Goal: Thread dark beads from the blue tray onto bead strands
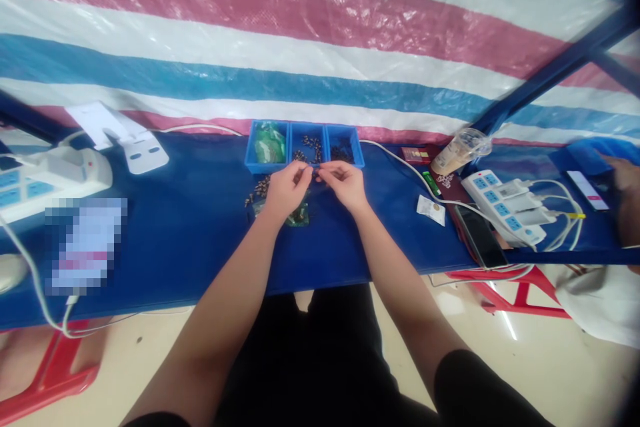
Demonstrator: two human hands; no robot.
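Facing each other above the blue table (pixel 200 233), the left hand (pixel 286 190) and the right hand (pixel 346 183) have their fingertips nearly meeting. Each hand is drawn into a pinch, thumb close to forefinger, with hardly any gap. Between them is a small dark piece (pixel 315 172), gripped from both sides, too small and blurred to identify. Its location is just in front of the middle bin (pixel 306 132).

Contents noted: the left bin (pixel 267 167) contains a green bag (pixel 270 145); the middle bin, scattered brassy parts (pixel 313 143); the right bin (pixel 341 133), darker parts (pixel 341 152). A loose heap (pixel 262 187) of small parts lies on the table beside the left hand, and a second green bag (pixel 299 215) lies partly hidden below that hand.

On the right side, well apart from the hands: a clear plastic cup (pixel 457 150) with a pale brown drink, a white power strip (pixel 505 210) with plugs inserted, and a dark-screened phone (pixel 481 235) near the table edge. On the left side: a white stand (pixel 145 152). At far right, another person's arm (pixel 627 193) is partly visible
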